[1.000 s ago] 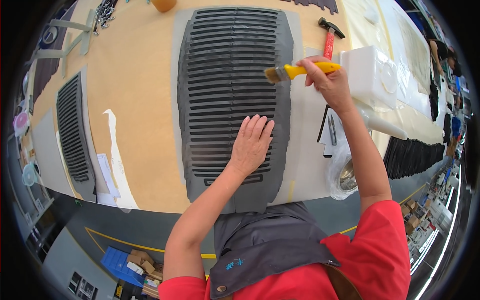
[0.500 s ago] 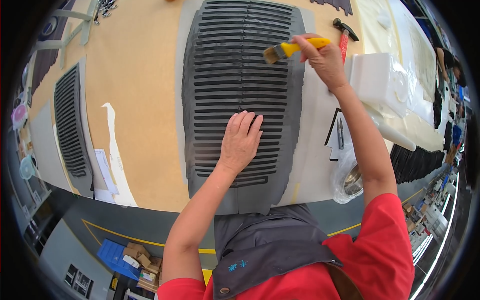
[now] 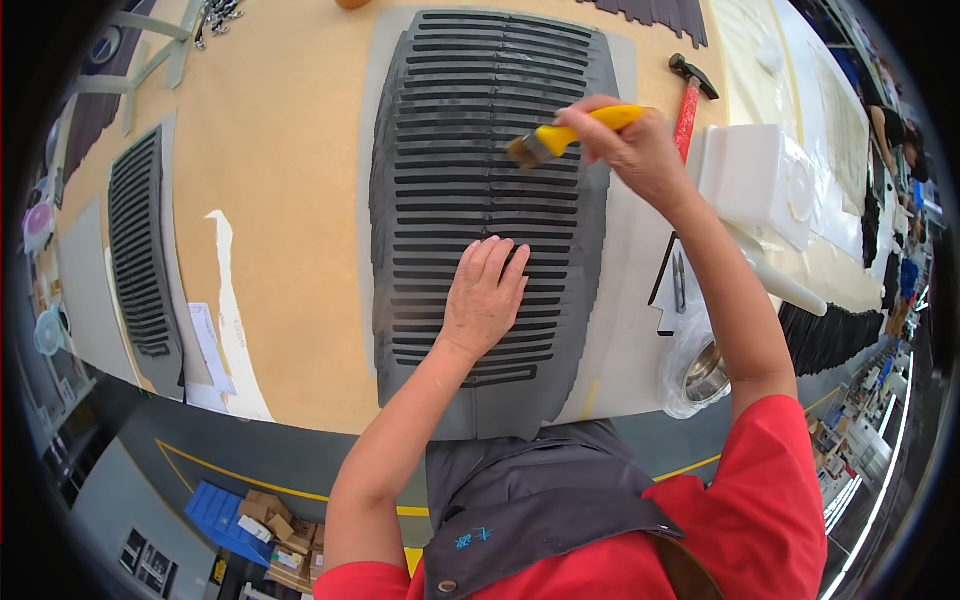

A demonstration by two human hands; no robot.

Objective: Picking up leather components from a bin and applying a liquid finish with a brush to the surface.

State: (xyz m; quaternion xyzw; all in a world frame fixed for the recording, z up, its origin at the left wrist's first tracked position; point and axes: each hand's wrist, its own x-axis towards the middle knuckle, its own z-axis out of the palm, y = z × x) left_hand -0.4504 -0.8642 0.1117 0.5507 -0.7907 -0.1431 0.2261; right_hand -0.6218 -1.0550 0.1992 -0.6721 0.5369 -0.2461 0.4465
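Note:
A long dark grey panel [image 3: 590,250] lies on the table, crossed by rows of black ridges on either side of a centre seam. My left hand [image 3: 487,302] rests flat on its lower middle, fingers stretched out. In my right hand [image 3: 637,150] is a paintbrush [image 3: 590,127] with a yellow handle, gripped between thumb and fingers. Its tan bristles point left, over the ridges right of the seam. Whether the bristles touch the panel I cannot tell, as they are slightly blurred.
A red-handled hammer [image 3: 688,105] lies at the upper right, near a white plastic container [image 3: 755,185]. Closer in are a clipboard [image 3: 663,290] and a metal bowl in clear plastic [image 3: 706,375]. A similar ridged panel [image 3: 140,240] and torn white paper [image 3: 232,320] lie left.
The brush in my right hand has moved left and nearer to me over the panel. My left hand stays on the same part of it. The whole view has shifted slightly.

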